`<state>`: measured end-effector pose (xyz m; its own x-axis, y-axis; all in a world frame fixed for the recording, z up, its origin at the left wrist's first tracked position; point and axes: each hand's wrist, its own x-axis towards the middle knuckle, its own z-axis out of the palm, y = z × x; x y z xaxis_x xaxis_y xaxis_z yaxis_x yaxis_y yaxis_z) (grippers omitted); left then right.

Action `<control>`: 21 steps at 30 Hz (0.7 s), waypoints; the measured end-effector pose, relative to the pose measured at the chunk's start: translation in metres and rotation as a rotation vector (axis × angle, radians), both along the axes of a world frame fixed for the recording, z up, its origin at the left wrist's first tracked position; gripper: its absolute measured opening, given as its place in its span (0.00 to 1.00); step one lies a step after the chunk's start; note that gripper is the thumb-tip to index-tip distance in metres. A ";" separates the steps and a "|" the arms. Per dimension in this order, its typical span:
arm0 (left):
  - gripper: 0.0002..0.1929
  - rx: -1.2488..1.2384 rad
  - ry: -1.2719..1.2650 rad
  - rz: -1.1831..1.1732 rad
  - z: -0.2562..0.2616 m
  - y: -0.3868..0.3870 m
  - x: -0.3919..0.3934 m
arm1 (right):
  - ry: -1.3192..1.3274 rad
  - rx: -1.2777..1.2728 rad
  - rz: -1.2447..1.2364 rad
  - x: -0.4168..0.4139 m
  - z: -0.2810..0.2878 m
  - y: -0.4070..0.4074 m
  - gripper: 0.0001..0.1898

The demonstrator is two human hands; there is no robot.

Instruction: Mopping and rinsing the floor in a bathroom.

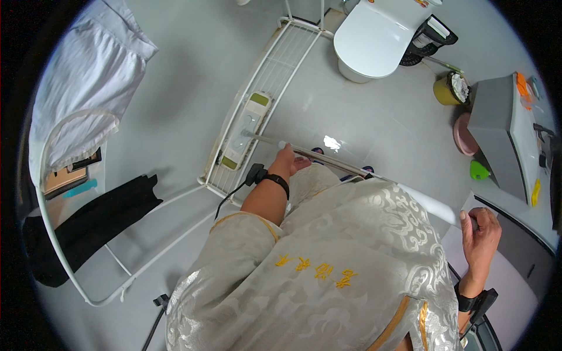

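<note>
A flat mop head (pixel 246 130), white with green ends, lies over a long white wire rack. Its pole (pixel 333 163) slants down to the right across my front, with a thicker white upper part. My left hand (pixel 294 161) is against the pole's lower part, thumb at the pole and fingers stretched out; whether it grips is unclear. At the pole's far end, my right hand (pixel 480 230) curls round the grey tip. Both wrists wear black bands with small devices attached.
The wire rack (pixel 281 70) runs toward a white toilet (pixel 371 39). At right are a yellow waste bin (pixel 445 91), a pink basin (pixel 464 134), a green plastic item (pixel 479 170) and a grey cabinet (pixel 491 127). White cloth (pixel 92 79) and black cloth (pixel 96 223) hang at left by a white tube frame (pixel 52 237).
</note>
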<state>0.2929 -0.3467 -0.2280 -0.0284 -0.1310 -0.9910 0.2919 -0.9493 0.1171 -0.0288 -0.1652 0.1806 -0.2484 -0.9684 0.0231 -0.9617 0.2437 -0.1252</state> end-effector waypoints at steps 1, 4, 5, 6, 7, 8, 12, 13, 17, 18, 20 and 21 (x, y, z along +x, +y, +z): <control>0.24 -0.070 0.150 0.043 0.000 0.000 0.001 | -0.001 0.012 0.027 0.002 0.003 -0.003 0.14; 0.25 -0.146 0.218 0.246 0.002 -0.003 -0.010 | -0.004 0.060 0.045 0.008 0.014 -0.012 0.19; 0.25 -0.154 0.130 0.407 0.005 -0.006 -0.015 | -0.010 0.091 0.040 0.011 0.018 -0.015 0.21; 0.25 -0.148 0.134 0.397 0.011 -0.011 -0.020 | -0.006 0.095 0.029 0.013 0.021 -0.017 0.21; 0.24 -0.090 0.056 0.458 0.017 -0.017 -0.023 | 0.003 0.102 0.058 0.016 0.024 -0.020 0.23; 0.23 -0.034 -0.025 0.517 0.020 -0.020 -0.025 | 0.011 0.108 0.087 0.017 0.026 -0.020 0.24; 0.14 -0.017 -0.062 0.494 -0.020 -0.019 -0.016 | 0.039 0.112 0.126 0.018 0.031 -0.021 0.21; 0.11 -0.028 -0.070 0.435 -0.042 -0.017 -0.010 | 0.027 0.064 0.099 0.017 0.031 -0.019 0.19; 0.04 0.027 -0.082 0.266 -0.039 -0.017 -0.017 | 0.044 -0.044 0.061 0.004 0.030 -0.010 0.12; 0.04 0.018 -0.086 0.267 -0.045 -0.015 -0.016 | 0.039 -0.052 0.061 0.000 0.031 -0.009 0.12; 0.04 -0.020 -0.078 0.557 -0.061 -0.005 -0.011 | 0.015 -0.129 0.139 -0.012 0.033 -0.008 0.10; 0.04 -0.017 -0.059 0.523 -0.055 -0.006 -0.028 | 0.036 -0.128 0.107 -0.019 0.041 0.003 0.10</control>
<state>0.2647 -0.3525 -0.2834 0.1011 -0.1289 -0.9865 0.7188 -0.6760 0.1620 -0.0477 -0.1627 0.2214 -0.1414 -0.9777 0.1552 -0.9857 0.1244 -0.1140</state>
